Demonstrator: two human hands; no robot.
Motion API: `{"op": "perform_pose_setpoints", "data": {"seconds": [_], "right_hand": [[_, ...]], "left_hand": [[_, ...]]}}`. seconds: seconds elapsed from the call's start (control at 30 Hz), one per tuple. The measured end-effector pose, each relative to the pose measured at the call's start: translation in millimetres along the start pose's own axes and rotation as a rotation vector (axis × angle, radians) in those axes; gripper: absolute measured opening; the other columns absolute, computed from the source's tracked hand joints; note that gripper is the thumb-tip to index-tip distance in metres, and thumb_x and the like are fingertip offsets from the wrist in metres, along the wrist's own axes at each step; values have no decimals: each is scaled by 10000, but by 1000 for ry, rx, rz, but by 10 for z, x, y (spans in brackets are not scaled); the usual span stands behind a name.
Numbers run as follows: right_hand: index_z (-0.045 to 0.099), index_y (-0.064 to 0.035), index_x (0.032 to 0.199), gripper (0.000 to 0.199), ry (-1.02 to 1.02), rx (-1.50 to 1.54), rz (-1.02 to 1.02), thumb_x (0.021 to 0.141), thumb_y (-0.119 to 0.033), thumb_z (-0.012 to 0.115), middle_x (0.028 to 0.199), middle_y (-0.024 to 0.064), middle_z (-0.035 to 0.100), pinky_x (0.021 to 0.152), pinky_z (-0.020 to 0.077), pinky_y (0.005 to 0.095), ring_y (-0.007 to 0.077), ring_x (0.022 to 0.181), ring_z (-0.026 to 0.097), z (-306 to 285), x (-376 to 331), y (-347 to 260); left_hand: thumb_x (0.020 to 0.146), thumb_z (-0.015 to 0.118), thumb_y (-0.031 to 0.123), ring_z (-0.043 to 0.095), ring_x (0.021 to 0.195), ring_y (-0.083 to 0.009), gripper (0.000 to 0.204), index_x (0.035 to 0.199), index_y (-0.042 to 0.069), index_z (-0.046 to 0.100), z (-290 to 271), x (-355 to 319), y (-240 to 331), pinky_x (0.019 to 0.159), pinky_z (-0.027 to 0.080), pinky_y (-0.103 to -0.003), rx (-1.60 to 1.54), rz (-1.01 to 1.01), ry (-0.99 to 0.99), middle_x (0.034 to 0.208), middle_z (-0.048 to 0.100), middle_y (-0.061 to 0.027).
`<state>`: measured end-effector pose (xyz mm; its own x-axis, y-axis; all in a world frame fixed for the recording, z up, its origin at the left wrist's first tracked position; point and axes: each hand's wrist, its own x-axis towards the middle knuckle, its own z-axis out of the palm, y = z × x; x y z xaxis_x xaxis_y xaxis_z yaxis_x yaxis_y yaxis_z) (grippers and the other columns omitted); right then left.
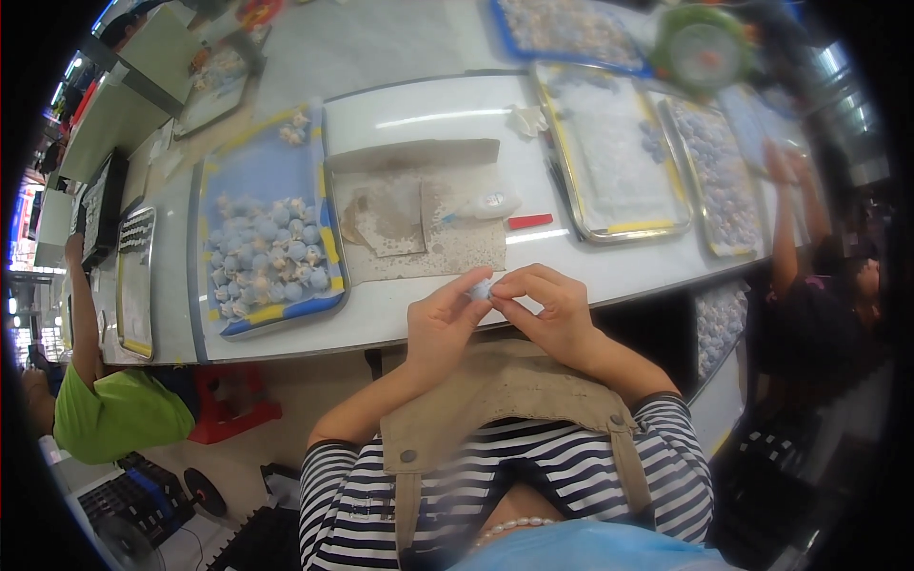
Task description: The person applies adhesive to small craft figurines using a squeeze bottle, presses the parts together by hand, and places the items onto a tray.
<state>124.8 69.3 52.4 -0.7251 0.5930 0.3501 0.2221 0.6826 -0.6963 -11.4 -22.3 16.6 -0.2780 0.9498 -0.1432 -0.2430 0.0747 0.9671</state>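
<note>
Above the table's front edge, my two hands meet at a small pale-blue piece. My left hand pinches it between thumb and fingers. The fingertips of my right hand are pressed together at its right side; whether they grip the piece itself or some tiny part on it is too small to make out. Left of my hands, a blue tray edged with yellow tape holds a heap of little blue-and-beige figures. Straight ahead lies a stained cardboard sheet, with a small white bottle on it.
A red strip lies right of the cardboard. Farther right stand a white-lined tray and another tray of pieces. A round green device is at the back. A co-worker's arms are at right; another person in green sits left.
</note>
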Motion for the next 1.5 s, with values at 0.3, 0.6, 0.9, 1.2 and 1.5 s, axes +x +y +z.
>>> {"op": "perform_pose_setpoints", "data": {"seconds": [0.3,0.6,0.9,1.2,1.5], "right_hand": [[540,-20,1065,351,15,780,308,745,-75,673,1051,80,551,837,437,271,163,973,543,-85,-26,282],[474,-8,1164,403,-396,893,451,803,-108,622,1063,80,558,857,438,287,139,991,531,-200,-9,275],[485,-12,1127,346,-391,863,511,814,-94,608,1075,98,559,857,442,286,139,983,540,-157,79,139],[402,-26,1206,387,-276,1310,620,848,-105,526,1215,149,475,952,377,343,190,1132,452,-22,142,55],[443,-8,1146,346,-173,1438,547,834,-120,541,1227,177,465,966,367,356,219,1130,461,-47,67,122]], "left_hand": [[811,567,-15,552,854,-83,303,1112,9,555,122,27,163,760,448,-218,-37,63,-108,1027,590,-74],[808,583,2,549,962,-148,295,1101,-7,554,132,33,164,839,438,-261,-102,154,-196,1098,571,-112],[791,590,9,579,915,-170,241,1030,-13,577,3,116,263,804,450,-261,107,367,-203,1017,604,-133],[798,602,39,577,947,-173,299,1091,4,552,-49,190,214,824,449,-262,-1,359,-189,1084,581,-135],[767,608,7,602,904,-196,259,1024,3,572,92,224,246,784,474,-275,215,450,-153,1026,603,-158]]}}
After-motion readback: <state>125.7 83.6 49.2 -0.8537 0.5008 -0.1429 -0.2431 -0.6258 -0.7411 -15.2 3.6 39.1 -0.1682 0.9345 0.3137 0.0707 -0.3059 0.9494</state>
